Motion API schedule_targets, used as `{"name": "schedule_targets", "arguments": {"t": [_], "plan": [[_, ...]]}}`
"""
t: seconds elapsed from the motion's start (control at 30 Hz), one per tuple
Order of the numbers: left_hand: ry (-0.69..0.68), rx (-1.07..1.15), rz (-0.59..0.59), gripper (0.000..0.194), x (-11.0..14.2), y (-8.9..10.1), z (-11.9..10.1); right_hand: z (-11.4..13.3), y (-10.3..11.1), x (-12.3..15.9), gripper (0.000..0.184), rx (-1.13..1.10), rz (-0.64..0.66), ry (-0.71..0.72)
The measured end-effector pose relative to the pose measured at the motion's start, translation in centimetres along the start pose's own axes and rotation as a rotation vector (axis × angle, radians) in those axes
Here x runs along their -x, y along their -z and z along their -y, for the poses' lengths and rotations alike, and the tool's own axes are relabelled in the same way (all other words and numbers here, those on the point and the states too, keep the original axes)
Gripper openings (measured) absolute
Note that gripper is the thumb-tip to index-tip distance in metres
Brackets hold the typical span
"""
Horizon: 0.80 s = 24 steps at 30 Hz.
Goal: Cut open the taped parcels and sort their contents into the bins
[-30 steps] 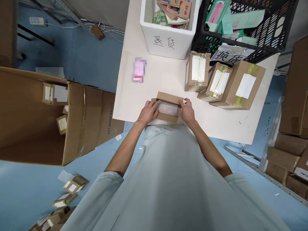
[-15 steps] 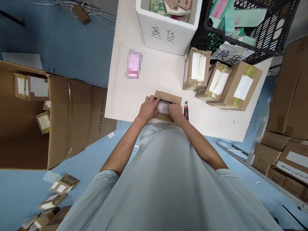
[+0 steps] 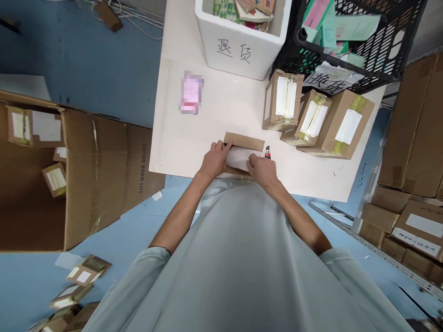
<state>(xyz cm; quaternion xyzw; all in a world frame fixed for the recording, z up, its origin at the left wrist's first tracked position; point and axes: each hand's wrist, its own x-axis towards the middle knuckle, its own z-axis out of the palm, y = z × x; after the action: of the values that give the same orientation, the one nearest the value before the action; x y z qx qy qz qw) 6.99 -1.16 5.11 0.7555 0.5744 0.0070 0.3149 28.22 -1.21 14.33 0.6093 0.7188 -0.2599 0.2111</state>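
A small open cardboard box (image 3: pixel 244 141) lies at the near edge of the white table (image 3: pixel 221 120). Inside it is a white wrapped item (image 3: pixel 238 158). My left hand (image 3: pixel 214 160) grips the box's left side, thumb on its rim. My right hand (image 3: pixel 262 169) is closed on the wrapped item and draws it up out of the box. A red utility knife (image 3: pixel 267 152) lies just right of the box, partly hidden by my right hand.
Three taped cardboard parcels (image 3: pixel 313 120) stand at the right of the table. A white foam bin (image 3: pixel 238 34) and a black crate (image 3: pixel 349 37) hold packages at the back. A pink item (image 3: pixel 190 94) lies left. A large open carton (image 3: pixel 65 170) sits on the blue floor, left.
My right hand moved from the box's right flap into the box and closed on the white wrapped item, which now rises. The knife came into view. My left hand stayed put.
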Motion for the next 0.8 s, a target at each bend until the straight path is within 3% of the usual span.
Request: {"name": "schedule_targets", "arguments": {"t": [0.1,0.2,0.33,0.4,0.47,0.53,0.6,0.7,0.8], "plan": [[-0.020,0.102,-0.018,0.093,0.8,0.9,0.2,-0.9,1.5,1.9,0.024,-0.127,-0.118,-0.007],[0.011,0.331,-0.131,0.092,1.5,1.5,0.1,-2.0,2.5,3.9,0.017,-0.280,-0.266,0.027],[0.263,0.907,-0.339,0.074,2.4,2.4,-2.2,-2.7,2.5,6.3,0.028,-0.490,-0.527,0.084],[0.335,1.240,-0.302,0.070,3.0,3.1,-4.4,-2.5,1.8,7.0,0.037,-0.554,-0.643,0.127],[0.301,1.444,-0.215,0.074,3.5,3.9,-6.5,-2.2,0.9,7.4,0.045,-0.578,-0.707,0.174],[0.258,1.504,-0.231,0.069,4.0,4.6,-8.3,-1.9,0.1,7.5,0.051,-0.580,-0.718,0.206],[0.245,1.498,-0.323,0.065,4.3,5.2,-9.3,-1.9,-0.3,7.5,0.055,-0.592,-0.690,0.231],[0.215,1.457,-0.373,0.062,4.6,6.2,-9.4,-2.4,-0.1,7.5,0.055,-0.678,-0.666,0.206],[0.175,1.408,-0.329,0.061,5.0,7.3,-8.7,-3.3,0.9,7.2,0.055,-0.821,-0.708,0.107]]}}
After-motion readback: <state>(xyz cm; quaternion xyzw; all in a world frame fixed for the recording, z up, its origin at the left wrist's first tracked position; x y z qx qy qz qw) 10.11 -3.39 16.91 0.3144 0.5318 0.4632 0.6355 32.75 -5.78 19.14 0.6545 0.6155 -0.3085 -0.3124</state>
